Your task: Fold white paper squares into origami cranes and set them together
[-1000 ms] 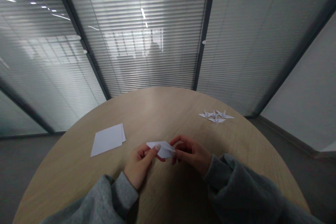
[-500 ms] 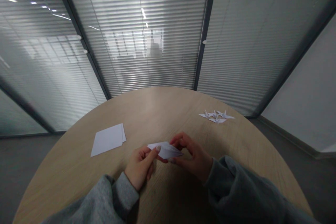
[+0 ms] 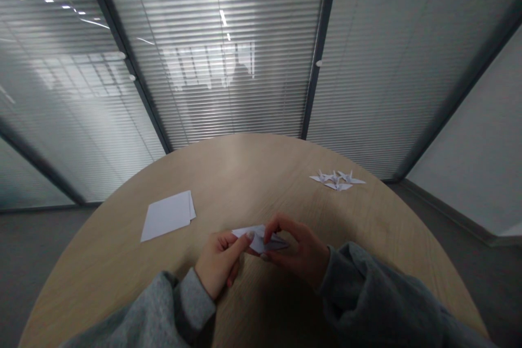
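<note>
**Folded paper: two-hand hold**

Backdrop: slatted blinds at the rear. Panel total: cannot tell, cut by the frame.

Work surface: wooden table with curved far edge, probably serving as level support. Quantity: one.

Right hand: fingers narrow on the right part of the paper, index hooked onto the upper face, thumb at the near edge, apparently for fine control. Other fingertips: hidden, cannot tell.

Left hand: pinching the left end, thumb on top, fingers beneath, probably for steadying. Hands, total: two.

Flat sheets: overlapped, beyond the left hand, likely kept within reach. Quantity: at least two, from visible edges.

Folded paper: between both hands, over the near half of the table. Quantity: one.

Paper cranes: grouped at far right, well apart from both hands, probably against crushing. Quantity: apparently four.
</note>
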A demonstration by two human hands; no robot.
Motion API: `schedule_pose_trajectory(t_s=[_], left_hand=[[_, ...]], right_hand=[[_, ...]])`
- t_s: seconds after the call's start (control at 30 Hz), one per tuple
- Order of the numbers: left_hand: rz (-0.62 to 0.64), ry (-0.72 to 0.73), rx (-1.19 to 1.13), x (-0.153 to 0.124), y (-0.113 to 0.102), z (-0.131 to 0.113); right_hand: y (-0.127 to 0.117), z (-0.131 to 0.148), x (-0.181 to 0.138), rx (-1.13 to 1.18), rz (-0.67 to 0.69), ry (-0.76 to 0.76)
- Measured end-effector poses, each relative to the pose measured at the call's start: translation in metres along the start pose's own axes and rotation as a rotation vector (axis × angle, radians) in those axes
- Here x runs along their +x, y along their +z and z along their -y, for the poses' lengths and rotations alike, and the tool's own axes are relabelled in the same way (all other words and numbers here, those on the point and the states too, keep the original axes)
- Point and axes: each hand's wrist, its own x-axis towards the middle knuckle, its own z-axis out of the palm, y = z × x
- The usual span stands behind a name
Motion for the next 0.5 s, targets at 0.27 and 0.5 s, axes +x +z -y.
schedule_pose_trajectory(t_s=[0.27, 0.5], left_hand=[[-0.031, 0.000, 0.079, -0.0015, -0.0005, -0.0019], [-0.020, 0.007, 0.088, -0.0023, -0.0004, -0.0022]], right_hand=[[0.0006, -0.0034, 0.0004, -0.005, 0.004, -0.071], [0.0000, -0.0037, 0.0007, 0.004, 0.003, -0.099]])
